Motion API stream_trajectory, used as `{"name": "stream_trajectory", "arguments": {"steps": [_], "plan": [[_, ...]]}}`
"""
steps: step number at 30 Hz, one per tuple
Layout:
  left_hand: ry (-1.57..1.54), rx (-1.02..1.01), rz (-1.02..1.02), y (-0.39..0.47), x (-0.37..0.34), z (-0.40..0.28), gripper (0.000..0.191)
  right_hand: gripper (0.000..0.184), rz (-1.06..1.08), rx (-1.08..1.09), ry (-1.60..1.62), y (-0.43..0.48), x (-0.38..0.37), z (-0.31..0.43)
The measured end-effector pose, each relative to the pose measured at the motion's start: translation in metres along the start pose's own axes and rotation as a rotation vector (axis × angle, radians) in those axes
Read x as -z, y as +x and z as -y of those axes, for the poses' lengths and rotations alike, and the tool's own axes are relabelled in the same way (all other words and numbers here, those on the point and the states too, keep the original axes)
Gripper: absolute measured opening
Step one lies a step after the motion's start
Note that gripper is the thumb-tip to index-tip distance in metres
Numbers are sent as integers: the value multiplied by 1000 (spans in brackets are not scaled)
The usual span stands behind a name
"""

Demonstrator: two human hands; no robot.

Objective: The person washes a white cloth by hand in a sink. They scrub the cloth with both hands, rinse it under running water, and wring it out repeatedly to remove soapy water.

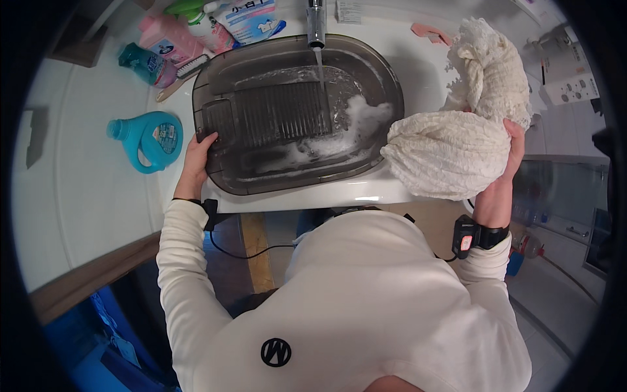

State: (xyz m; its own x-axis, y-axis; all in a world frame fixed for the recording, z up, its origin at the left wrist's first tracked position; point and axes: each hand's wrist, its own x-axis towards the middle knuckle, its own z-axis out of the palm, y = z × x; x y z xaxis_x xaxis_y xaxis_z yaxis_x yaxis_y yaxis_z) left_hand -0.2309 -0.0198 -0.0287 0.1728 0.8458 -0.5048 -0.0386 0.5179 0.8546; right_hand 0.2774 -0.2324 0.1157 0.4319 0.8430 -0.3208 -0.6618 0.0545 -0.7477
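Note:
A dark translucent plastic washbasin with a ribbed washboard moulded into it sits on the white sink counter. Water runs into it from a chrome faucet, and white suds float at its right side. My left hand grips the basin's left rim, thumb on top. Off the basin's right end, my right hand holds up a bunched cream crinkled cloth with lacy edges; most of its fingers are hidden behind the fabric.
A teal detergent bottle stands left of the basin. Behind it are a scrub brush, a teal and purple bottle, a pink jug and a blue and white pouch. A pink cloth lies at the back right.

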Motion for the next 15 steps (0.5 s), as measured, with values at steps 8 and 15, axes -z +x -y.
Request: {"name": "stream_trajectory", "arguments": {"steps": [8,15], "plan": [[213,-43,-79,-17,-19,-23,37,64,73,-22,15,-1,0,1],[138,-87,-26,-33,9,-38,29,58,80,-45,102,0,0,0]]}}
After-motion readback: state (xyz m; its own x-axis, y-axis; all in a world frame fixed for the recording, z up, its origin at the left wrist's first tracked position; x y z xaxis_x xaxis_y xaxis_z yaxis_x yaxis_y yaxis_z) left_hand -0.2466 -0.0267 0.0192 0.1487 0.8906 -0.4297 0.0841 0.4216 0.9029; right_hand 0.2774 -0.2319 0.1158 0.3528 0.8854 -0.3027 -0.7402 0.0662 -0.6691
